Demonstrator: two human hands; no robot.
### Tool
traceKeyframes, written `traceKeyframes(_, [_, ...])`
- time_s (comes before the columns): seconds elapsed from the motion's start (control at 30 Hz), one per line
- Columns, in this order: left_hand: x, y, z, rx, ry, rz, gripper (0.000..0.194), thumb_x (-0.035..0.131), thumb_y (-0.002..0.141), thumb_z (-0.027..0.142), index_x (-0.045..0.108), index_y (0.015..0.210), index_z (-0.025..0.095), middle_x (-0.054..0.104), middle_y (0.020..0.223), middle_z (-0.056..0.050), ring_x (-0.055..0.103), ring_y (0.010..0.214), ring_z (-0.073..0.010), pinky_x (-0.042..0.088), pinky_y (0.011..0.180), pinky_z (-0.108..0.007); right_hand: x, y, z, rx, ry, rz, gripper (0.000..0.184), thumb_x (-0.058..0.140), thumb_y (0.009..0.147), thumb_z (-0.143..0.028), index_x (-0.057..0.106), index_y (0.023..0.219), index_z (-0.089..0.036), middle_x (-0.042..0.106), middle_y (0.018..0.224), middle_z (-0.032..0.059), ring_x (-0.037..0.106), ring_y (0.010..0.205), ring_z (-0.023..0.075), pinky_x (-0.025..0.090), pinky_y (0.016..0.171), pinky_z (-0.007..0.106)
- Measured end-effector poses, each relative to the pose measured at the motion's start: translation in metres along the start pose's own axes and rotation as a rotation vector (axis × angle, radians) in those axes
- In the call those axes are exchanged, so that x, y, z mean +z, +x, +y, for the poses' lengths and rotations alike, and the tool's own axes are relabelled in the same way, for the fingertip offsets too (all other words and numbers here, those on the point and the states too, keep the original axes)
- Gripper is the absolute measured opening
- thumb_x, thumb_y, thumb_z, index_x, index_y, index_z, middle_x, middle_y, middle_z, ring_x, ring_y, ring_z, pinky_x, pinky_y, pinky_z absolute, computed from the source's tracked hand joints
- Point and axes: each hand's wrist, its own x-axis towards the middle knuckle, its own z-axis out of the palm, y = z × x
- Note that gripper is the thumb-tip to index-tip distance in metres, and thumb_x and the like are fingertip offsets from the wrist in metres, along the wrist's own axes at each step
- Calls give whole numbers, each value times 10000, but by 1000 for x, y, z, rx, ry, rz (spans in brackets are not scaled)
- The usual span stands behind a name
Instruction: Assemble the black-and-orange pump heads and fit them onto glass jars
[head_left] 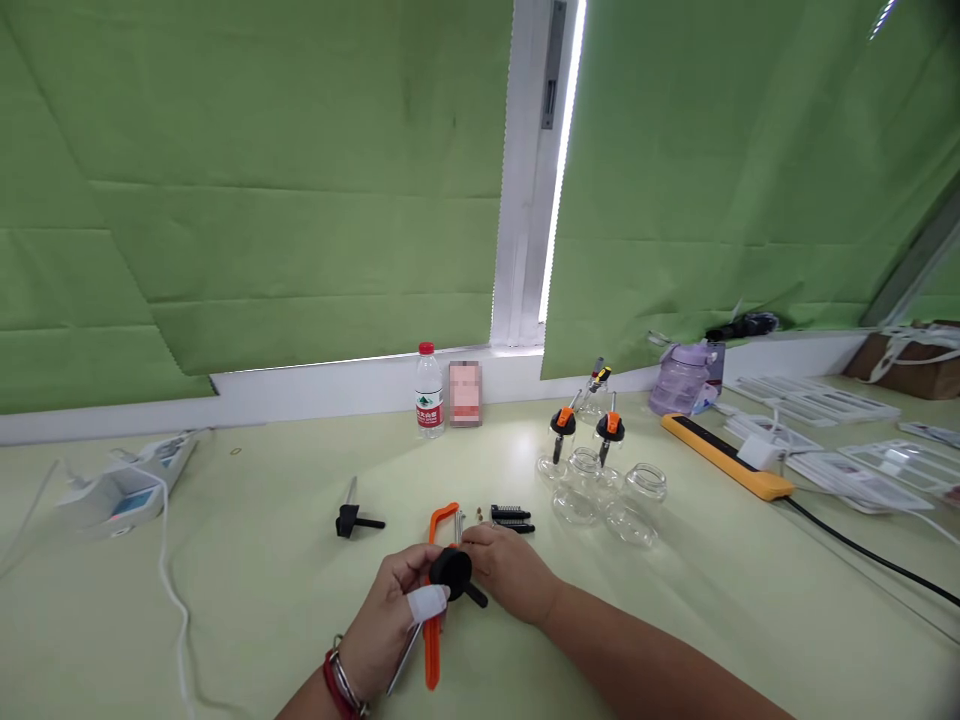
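My left hand, with white tape on its thumb, is closed on a black bottle cap. The cap has a round top and a black stem, and a thin metal tube slants out below the hand. An orange handle stands out just beside these fingers. My right hand lies right of the cap, fingers bent together; whatever is in them is hidden. Just beyond its fingertips are an orange curved handle, thin metal pins and black spring pieces.
Another black cap with a tube lies to the left. Several glass bottles stand at right, two with black-and-orange tops. Farther back are a water bottle, a pink card and a purple jug. Power strips lie at both sides.
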Motion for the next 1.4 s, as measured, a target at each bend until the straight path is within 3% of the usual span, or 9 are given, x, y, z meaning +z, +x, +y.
traceKeyframes(0.2, [-1, 4, -8, 5, 218, 90, 320, 658, 677, 248, 663, 989, 176, 644, 829, -40, 545, 708, -160, 447, 632, -254, -14, -10, -11, 185, 478, 131, 268, 407, 916, -307, 639, 933, -175, 630, 875, 71, 588, 804, 169, 465, 741, 298])
traceKeyframes(0.4, [7, 5, -10, 104, 370, 130, 320, 674, 671, 326, 695, 953, 176, 677, 874, -75, 593, 823, -220, 471, 752, -307, -11, -15, -17, 564, 1210, -16, 561, 434, 809, -642, 574, 1015, -140, 591, 659, 12, 499, 422, 92, 375, 395, 210])
traceKeyframes(0.57, [-1, 11, -10, 58, 330, 229, 458, 682, 670, 388, 617, 1058, 152, 620, 781, -34, 539, 623, -143, 423, 531, -245, -20, -9, -10, 670, 1181, 241, 540, 641, 688, -557, 564, 1023, -141, 552, 570, -44, 367, 372, 43, 277, 379, 186])
traceKeyframes(0.67, [-14, 20, -9, 39, 304, 455, 515, 698, 640, 454, 547, 1035, 160, 568, 741, -4, 498, 556, -118, 375, 460, -224, -30, -8, -1, 703, 1205, 502, 514, 644, 700, -526, 535, 1020, -139, 552, 585, -38, 345, 400, 42, 269, 402, 192])
traceKeyframes(0.73, [-23, 26, -9, 55, 325, 614, 472, 706, 607, 498, 525, 896, 173, 525, 691, 18, 478, 523, -110, 362, 452, -224, -34, -9, 4, 713, 1226, 551, 498, 644, 705, -517, 532, 1007, -138, 549, 585, -34, 330, 404, 43, 257, 405, 195])
traceKeyframes(0.83, [-32, 33, -13, 48, 407, 664, 462, 683, 582, 572, 513, 757, 180, 516, 640, 22, 483, 532, -125, 387, 503, -250, -33, -12, 8, 710, 1237, 485, 480, 644, 708, -510, 546, 992, -136, 547, 589, -33, 322, 396, 41, 238, 403, 200])
traceKeyframes(1.1, [-40, 41, -32, 34, 653, 597, 409, 655, 615, 521, 560, 793, 164, 574, 737, -35, 547, 680, -196, 439, 627, -319, -25, -13, 1, 701, 1243, 360, 442, 630, 722, -495, 562, 980, -142, 545, 592, -44, 328, 389, 34, 207, 400, 199])
traceKeyframes(1.27, [-34, 35, -25, 172, 745, 619, 331, 598, 698, 469, 568, 835, 169, 576, 917, -95, 554, 824, -237, 449, 665, -333, -25, -14, 0, 715, 1259, 361, 450, 636, 722, -496, 544, 984, -142, 548, 599, -42, 341, 392, 35, 214, 401, 196])
traceKeyframes(1.4, [-16, 19, -13, 328, 807, 369, 282, 521, 802, 394, 589, 994, 199, 589, 966, -85, 547, 803, -205, 435, 669, -304, -24, -14, -6, 664, 1273, 324, 444, 628, 739, -501, 537, 984, -142, 552, 607, -39, 351, 393, 35, 240, 407, 199])
